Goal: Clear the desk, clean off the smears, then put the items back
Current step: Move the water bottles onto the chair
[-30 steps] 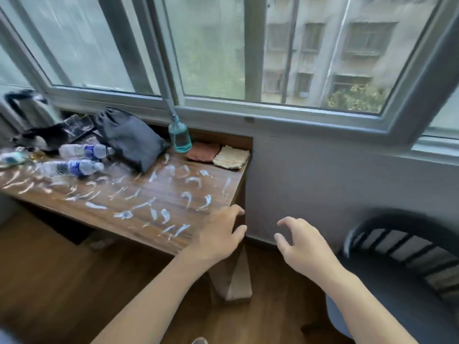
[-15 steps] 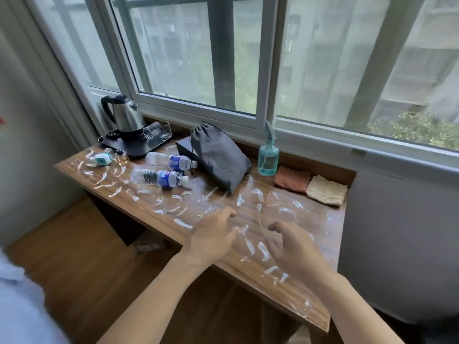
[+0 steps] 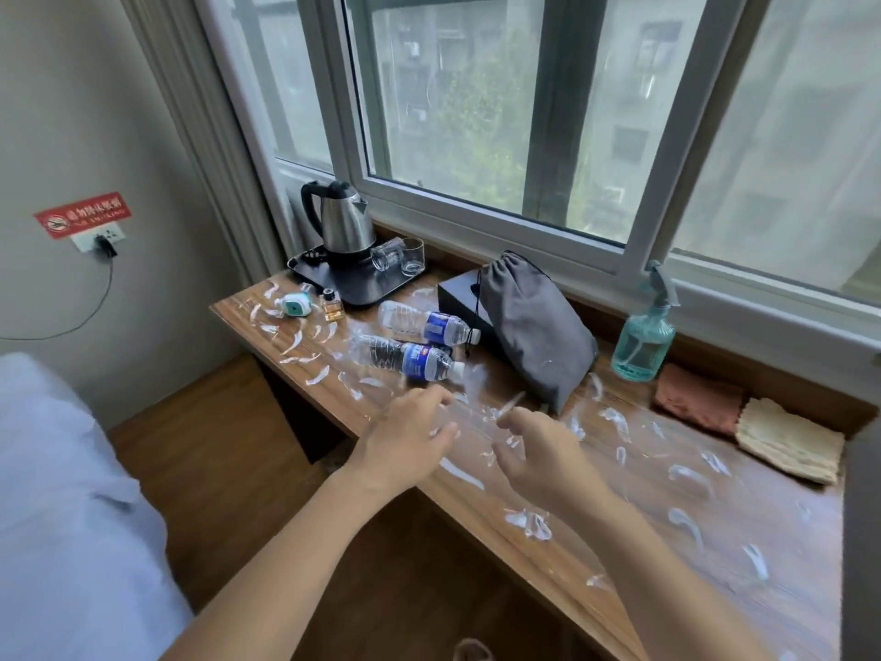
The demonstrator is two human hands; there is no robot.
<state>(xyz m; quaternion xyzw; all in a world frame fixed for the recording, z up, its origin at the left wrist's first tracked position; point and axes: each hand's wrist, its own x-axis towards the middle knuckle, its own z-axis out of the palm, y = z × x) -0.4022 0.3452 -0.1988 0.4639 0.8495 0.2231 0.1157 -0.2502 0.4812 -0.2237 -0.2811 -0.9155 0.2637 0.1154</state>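
Hands first: my left hand [image 3: 405, 438] hovers over the front edge of the long wood-grain desk [image 3: 634, 531], fingers loosely spread and holding nothing; my right hand [image 3: 538, 450] hangs just beside it, fingers slackly curled — also with nothing in them. Beneath both, the glossy brown top is streaked with short white smears [image 3: 460, 472], curved and wet-looking, scattered from one end to the other.

Just beyond my fingertips lie two clear plastic water bottles with blue labels [image 3: 410, 359], on their sides, near a soft grey drawstring pouch [image 3: 534, 326] leaning on a black box [image 3: 460, 298]. To the right stand a teal glass spray bottle [image 3: 643, 343] and two folded cloths — one rust-pink [image 3: 696, 398], one cream [image 3: 789, 438]. At the far left, a steel kettle [image 3: 343, 221] and upturned glasses [image 3: 398, 255] sit on a black tray [image 3: 353, 286].
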